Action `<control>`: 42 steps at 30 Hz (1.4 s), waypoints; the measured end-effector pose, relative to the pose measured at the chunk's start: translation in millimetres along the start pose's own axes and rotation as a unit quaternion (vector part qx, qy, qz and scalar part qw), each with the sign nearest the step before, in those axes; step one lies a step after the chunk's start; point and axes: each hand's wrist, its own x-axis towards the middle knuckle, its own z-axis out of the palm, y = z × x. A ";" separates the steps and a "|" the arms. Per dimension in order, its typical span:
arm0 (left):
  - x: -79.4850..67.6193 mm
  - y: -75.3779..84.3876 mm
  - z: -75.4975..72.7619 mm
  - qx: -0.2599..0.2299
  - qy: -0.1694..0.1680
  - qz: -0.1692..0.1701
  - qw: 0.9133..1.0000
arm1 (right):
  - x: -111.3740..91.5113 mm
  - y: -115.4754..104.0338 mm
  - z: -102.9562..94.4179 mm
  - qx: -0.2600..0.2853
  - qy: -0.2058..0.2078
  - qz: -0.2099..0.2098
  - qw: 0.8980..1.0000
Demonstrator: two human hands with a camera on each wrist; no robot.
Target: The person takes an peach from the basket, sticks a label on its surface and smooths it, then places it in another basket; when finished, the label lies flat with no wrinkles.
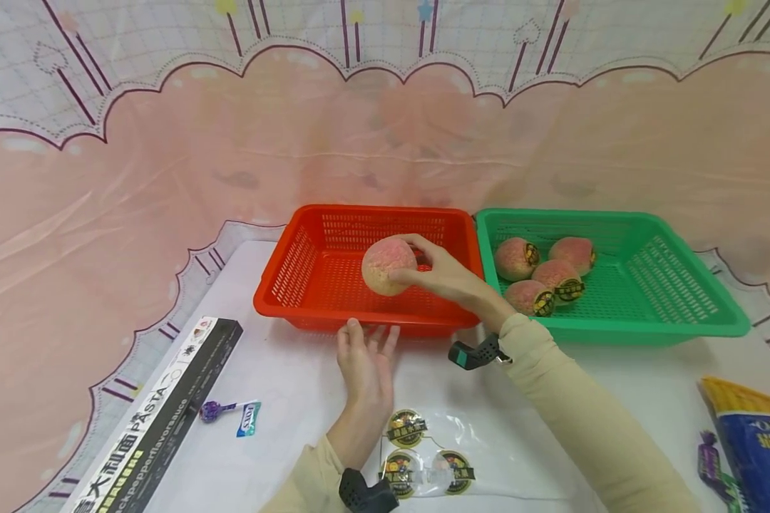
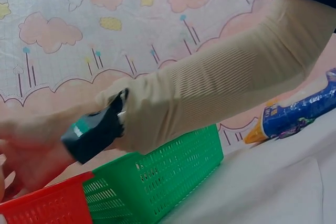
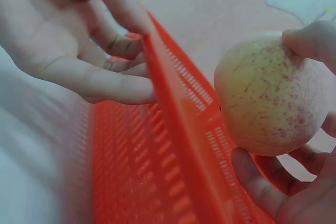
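Observation:
My right hand [image 1: 439,274] holds a pink and yellow peach [image 1: 385,274] over the red basket [image 1: 271,302]. In the right wrist view, thumb and fingers grip the peach [image 3: 270,95] from its right side. My left hand [image 1: 367,370] is palm up at the front of the red basket, its fairly straight fingers touching the underside of the rim [image 3: 157,61]. Several stickered peaches [image 1: 557,276] lie at the left end of the green basket [image 1: 706,331]. The left wrist view shows mostly the right forearm [image 2: 210,87] and the baskets; my left hand is outside it.
Close in front lies a clear plastic sheet with round black-and-gold stickers [image 1: 404,427]. A long pasta box [image 1: 160,420], a purple lollipop [image 1: 212,411] and a small blue-green packet [image 1: 249,419] are at left. A blue-yellow bag [image 1: 760,442] and a purple candy [image 1: 710,459] lie at right.

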 end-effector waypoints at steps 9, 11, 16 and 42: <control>1.4 0.0 -0.3 0.001 0.000 -0.005 1.000 | -42.8 -15.4 -17.0 0.050 0.030 -0.011 0.998; 1.4 -0.1 0.0 0.001 0.001 -0.006 1.000 | -51.2 -17.0 -18.7 0.060 0.033 -0.018 0.998; 0.9 -1.1 0.8 -0.002 0.002 -0.008 1.000 | -65.0 -5.4 -23.4 0.067 0.053 -0.031 0.996; 0.0 0.4 -0.7 -0.006 -0.017 -0.011 1.000 | -138.9 42.6 -30.4 0.116 0.098 -0.067 0.986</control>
